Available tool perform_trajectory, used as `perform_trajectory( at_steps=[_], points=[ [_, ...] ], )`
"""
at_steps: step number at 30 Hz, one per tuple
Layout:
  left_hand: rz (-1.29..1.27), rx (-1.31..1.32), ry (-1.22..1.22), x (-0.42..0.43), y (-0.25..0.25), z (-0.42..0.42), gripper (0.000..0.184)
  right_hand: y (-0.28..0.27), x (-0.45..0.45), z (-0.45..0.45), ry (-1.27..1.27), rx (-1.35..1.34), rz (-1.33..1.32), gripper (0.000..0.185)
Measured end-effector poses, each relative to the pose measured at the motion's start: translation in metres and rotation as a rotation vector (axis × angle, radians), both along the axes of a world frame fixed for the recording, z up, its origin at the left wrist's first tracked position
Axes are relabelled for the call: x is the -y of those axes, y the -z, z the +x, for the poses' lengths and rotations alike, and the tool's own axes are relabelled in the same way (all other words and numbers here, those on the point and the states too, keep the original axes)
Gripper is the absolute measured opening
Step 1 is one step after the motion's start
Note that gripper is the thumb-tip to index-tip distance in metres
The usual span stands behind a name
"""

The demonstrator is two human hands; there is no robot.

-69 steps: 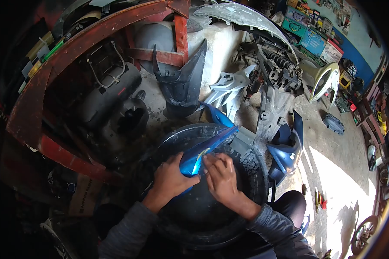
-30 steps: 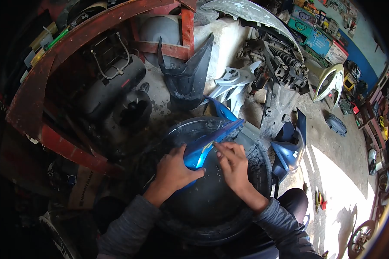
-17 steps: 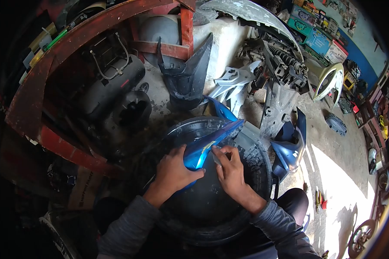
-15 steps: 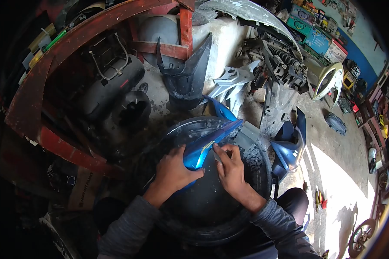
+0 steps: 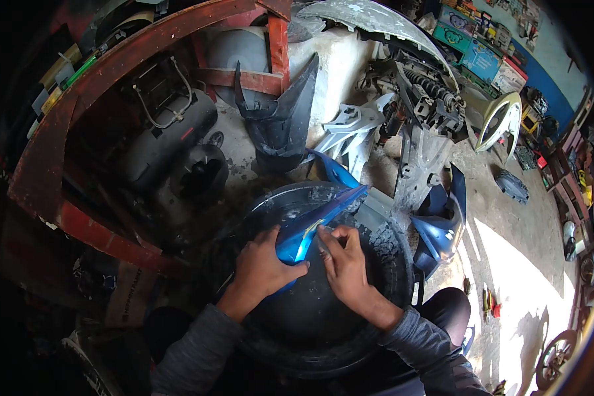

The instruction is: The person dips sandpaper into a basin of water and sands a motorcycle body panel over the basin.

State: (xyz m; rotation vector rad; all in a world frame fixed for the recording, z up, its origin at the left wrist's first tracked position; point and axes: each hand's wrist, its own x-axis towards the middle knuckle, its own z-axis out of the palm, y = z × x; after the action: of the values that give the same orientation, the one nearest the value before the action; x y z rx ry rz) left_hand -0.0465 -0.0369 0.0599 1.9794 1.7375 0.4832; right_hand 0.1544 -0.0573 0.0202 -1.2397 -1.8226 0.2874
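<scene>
Over a black basin, the left hand grasps a blue panel near its lower end, apparently steadying it for the right hand. The right fingers curl against its edge; whether they pinch anything is unclear. The panel tilts above the basin, perhaps so drips land inside. Just beside stands a dark blue fairing.

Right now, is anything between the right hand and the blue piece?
Nothing visible blocks the right hand: its fingertips are at the blue piece, which the left hand holds. I can't tell if they pinch something.
</scene>
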Motion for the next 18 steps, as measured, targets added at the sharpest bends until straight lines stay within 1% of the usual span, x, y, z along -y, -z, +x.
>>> perform_trajectory(
  at_steps=[4, 5, 6, 8, 9, 12, 16, 18],
  points=[
    [-0.006, -0.015, -0.012, 0.000, 0.000, 0.001, 0.103, -0.001, -0.002, 0.002, 0.000, -0.007, 0.013, 0.049],
    [-0.007, -0.016, -0.013, 0.000, 0.001, 0.000, 0.103, 0.000, -0.006, 0.005, 0.006, -0.034, -0.047, 0.048],
    [0.004, -0.011, -0.006, 0.000, 0.002, -0.001, 0.103, 0.000, -0.003, 0.002, 0.004, -0.032, -0.047, 0.048],
    [0.019, 0.001, 0.000, 0.000, 0.002, 0.001, 0.103, -0.002, 0.005, -0.005, -0.031, 0.038, 0.037, 0.045],
    [0.012, -0.009, -0.007, 0.000, 0.001, 0.002, 0.103, -0.002, 0.005, -0.005, -0.054, 0.021, 0.037, 0.044],
    [0.006, -0.014, -0.003, -0.002, 0.001, 0.000, 0.103, 0.002, -0.008, 0.008, 0.017, 0.004, -0.026, 0.045],
    [-0.001, -0.011, -0.004, -0.001, 0.001, 0.000, 0.103, 0.002, 0.003, -0.003, -0.024, 0.040, 0.034, 0.046],
    [0.009, -0.007, 0.005, -0.002, 0.000, -0.001, 0.103, 0.001, -0.001, 0.001, -0.010, 0.019, -0.011, 0.048]
  ],
)
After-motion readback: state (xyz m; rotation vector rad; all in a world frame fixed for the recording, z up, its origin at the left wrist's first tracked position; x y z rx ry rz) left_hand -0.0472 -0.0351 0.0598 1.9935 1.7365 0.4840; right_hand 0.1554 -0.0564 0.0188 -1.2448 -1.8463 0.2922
